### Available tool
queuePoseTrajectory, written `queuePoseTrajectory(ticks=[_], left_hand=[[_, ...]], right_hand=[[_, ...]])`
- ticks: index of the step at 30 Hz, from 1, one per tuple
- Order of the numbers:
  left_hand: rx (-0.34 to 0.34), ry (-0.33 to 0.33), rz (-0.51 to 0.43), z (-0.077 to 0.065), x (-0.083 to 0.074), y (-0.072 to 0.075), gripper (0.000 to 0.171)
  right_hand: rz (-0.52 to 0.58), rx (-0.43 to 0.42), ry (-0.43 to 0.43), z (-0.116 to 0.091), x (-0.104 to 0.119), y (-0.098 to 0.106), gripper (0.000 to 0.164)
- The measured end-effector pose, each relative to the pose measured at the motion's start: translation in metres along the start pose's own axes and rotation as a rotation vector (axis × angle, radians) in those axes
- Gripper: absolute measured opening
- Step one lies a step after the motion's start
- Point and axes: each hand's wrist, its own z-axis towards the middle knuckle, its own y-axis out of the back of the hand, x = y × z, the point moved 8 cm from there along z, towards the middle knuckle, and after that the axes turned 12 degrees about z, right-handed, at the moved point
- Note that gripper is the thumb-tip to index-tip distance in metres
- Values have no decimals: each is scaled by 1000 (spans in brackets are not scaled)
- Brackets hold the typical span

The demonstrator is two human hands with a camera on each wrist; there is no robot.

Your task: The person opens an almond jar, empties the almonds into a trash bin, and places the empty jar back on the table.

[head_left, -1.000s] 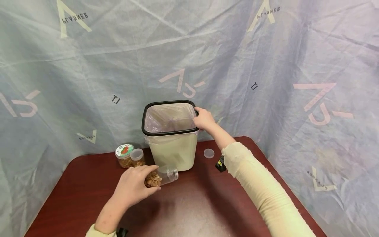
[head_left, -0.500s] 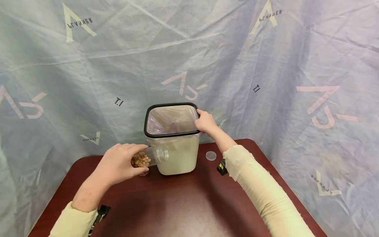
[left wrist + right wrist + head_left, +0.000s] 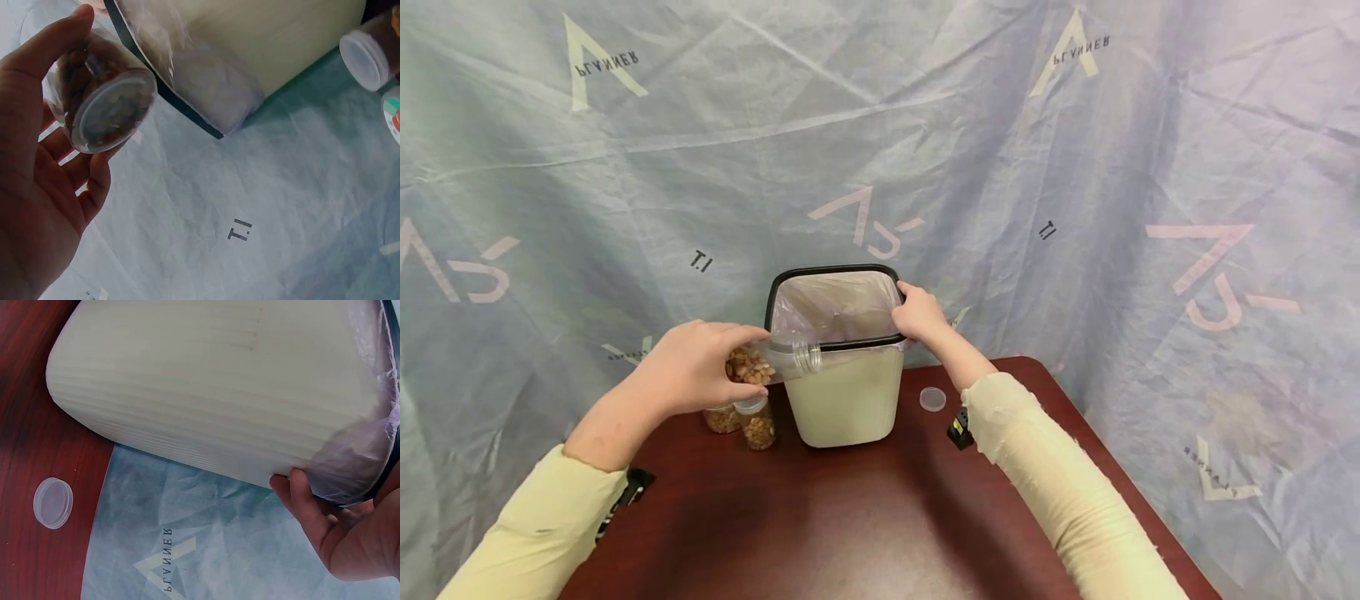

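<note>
My left hand (image 3: 696,367) grips a clear plastic jar (image 3: 786,360) by its base end. The jar lies nearly level, its uncapped mouth pointing right, in front of the bin's left rim. Brown nuts or similar pieces (image 3: 748,367) sit in its base half; the left wrist view shows them through the jar bottom (image 3: 115,112). A cream trash bin (image 3: 848,400) with a black rim and a clear bag liner (image 3: 805,304) stands upright on the table. My right hand (image 3: 919,312) holds the bin's right rim, with fingers curled against the outer wall in the right wrist view.
Two lidded jars of brown pieces, a small jar (image 3: 758,425) and a wider jar (image 3: 722,419), stand left of the bin. A clear round lid (image 3: 932,399) lies right of it on the dark red table (image 3: 865,517). A printed grey cloth (image 3: 700,167) hangs behind.
My left hand has moved the jar up and left from in front of the bin to the height of its rim. The right hand has stayed on the rim.
</note>
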Motion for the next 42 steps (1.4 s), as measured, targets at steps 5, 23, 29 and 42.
queuePoseTrajectory(ticks=[5,23,29,42], left_hand=[[37,7,0,9,13,0,65],[208,29,63,43,44,-12,68],[233,44,70,55,52,-15,67],[282,63,123,73,72,-11,66]], right_hand=[[-4,-7,20,1,0,0,63],[54,-5,4,-1,1,-4,64],[34,-6,-11,-2,-2,-1,64],[24,-20,-23,0,-5,-2,65]])
